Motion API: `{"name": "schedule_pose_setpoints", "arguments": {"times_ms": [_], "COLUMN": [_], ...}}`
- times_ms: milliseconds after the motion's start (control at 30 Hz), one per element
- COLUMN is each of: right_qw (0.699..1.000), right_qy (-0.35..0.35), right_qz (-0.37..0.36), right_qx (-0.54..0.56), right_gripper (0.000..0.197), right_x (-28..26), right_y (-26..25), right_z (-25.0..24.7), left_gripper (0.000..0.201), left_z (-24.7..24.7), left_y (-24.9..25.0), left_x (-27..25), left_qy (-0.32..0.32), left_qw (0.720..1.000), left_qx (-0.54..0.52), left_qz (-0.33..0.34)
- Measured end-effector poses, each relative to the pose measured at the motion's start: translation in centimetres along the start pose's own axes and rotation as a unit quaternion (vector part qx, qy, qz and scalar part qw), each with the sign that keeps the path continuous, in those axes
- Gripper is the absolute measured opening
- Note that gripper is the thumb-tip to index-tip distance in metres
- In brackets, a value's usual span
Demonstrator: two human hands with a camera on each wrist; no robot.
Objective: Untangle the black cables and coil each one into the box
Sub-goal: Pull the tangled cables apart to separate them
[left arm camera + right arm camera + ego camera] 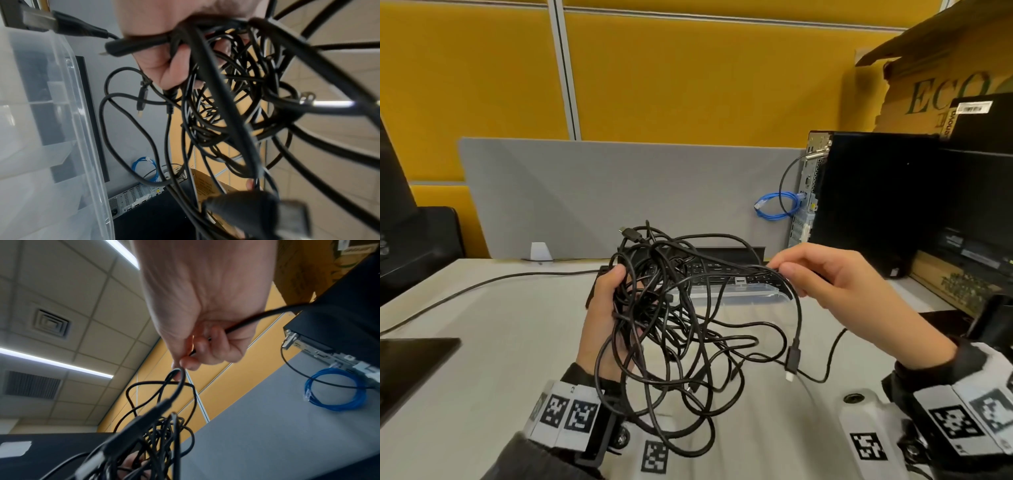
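Note:
A knotted bundle of black cables (pixel 671 318) hangs above the desk, with loops drooping toward me. My left hand (pixel 609 308) grips the bundle's left side, fingers curled round several strands (pixel 185 53). My right hand (pixel 835 277) pinches one strand (pixel 185 368) at the bundle's right side. From that pinch the strand drops to a black plug with a white tip (pixel 792 359). Behind the bundle lies the clear plastic box (pixel 753 291), low and mostly hidden by cables; its wall fills the left of the left wrist view (pixel 51 129).
A black computer tower (pixel 873 202) stands at the right with a blue network cable (pixel 777 205) coiled at its back. Cardboard boxes (pixel 945 78) rise behind it. A grey divider (pixel 619 192) closes off the far edge. A separate thin black cable (pixel 482 284) crosses the desk at left.

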State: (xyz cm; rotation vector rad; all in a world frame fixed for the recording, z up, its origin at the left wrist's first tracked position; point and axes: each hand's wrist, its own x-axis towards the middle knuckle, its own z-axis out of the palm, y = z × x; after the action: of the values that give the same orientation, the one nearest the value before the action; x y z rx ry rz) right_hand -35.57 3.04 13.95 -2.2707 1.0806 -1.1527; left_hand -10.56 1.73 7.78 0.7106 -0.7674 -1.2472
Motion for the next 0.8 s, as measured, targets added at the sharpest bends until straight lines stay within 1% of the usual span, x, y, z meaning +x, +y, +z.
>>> {"name": "schedule_pose_setpoints", "arguments": {"times_ms": [33, 67, 200, 267, 367, 433, 500, 533, 567, 600, 633, 667, 733, 800], "right_qw": [1.0, 0.999, 0.997, 0.994, 0.99, 0.979, 0.97, 0.969, 0.969, 0.971, 0.974, 0.979, 0.988, 0.987], "right_qy": [-0.003, -0.004, 0.005, 0.011, 0.029, 0.079, 0.141, 0.148, 0.137, 0.111, 0.076, 0.036, -0.055, -0.134], "right_qz": [-0.008, -0.014, -0.041, -0.061, -0.059, -0.068, -0.109, -0.135, -0.157, -0.174, -0.18, -0.173, -0.126, -0.079], "right_qx": [-0.019, -0.032, -0.067, -0.095, -0.127, -0.174, -0.164, -0.146, -0.134, -0.125, -0.114, -0.099, -0.064, -0.046], "right_gripper": [0.022, 0.022, 0.024, 0.025, 0.018, 0.014, 0.016, 0.021, 0.03, 0.039, 0.045, 0.047, 0.04, 0.021], "right_x": [0.3, 0.5, 1.1, 1.3, 1.4, 0.8, -0.3, -1.1, -1.9, -2.6, -3.3, -3.8, -4.6, -4.7], "right_y": [0.0, 0.1, 0.6, 0.7, 1.0, 1.0, 0.4, -0.1, -0.5, -0.9, -1.2, -1.3, -1.4, -1.4], "right_z": [0.2, 0.4, 0.8, 1.0, 1.3, 1.3, 1.2, 1.2, 1.2, 1.3, 1.2, 1.2, 1.1, 1.4], "left_gripper": [0.046, 0.039, 0.025, 0.023, 0.022, 0.024, 0.024, 0.023, 0.023, 0.022, 0.022, 0.021, 0.021, 0.025], "left_z": [0.0, 0.2, 0.5, 0.5, 0.6, 0.7, 0.8, 0.9, 0.9, 1.0, 1.0, 1.1, 1.2, 1.2], "left_y": [-0.1, -0.1, -0.2, -0.2, -0.3, -0.2, -0.3, -0.3, -0.4, -0.5, -0.5, -0.4, -0.2, 0.0], "left_x": [0.1, 0.0, -0.1, -0.1, 0.1, 0.1, 0.0, -0.1, -0.2, -0.2, -0.2, -0.3, -0.4, -0.6], "left_qy": [0.008, 0.012, 0.005, 0.01, 0.008, 0.002, -0.003, -0.005, -0.006, -0.006, -0.007, -0.005, -0.017, -0.026], "left_qw": [1.0, 1.0, 1.0, 1.0, 1.0, 1.0, 0.999, 0.999, 0.999, 0.999, 0.999, 0.998, 0.996, 0.994], "left_qx": [0.003, 0.003, 0.0, -0.003, -0.017, -0.026, -0.034, -0.039, -0.043, -0.047, -0.05, -0.054, -0.073, -0.094], "left_qz": [0.0, 0.001, 0.008, 0.0, -0.002, -0.002, -0.001, 0.001, 0.004, 0.008, 0.013, 0.019, 0.038, 0.054]}}
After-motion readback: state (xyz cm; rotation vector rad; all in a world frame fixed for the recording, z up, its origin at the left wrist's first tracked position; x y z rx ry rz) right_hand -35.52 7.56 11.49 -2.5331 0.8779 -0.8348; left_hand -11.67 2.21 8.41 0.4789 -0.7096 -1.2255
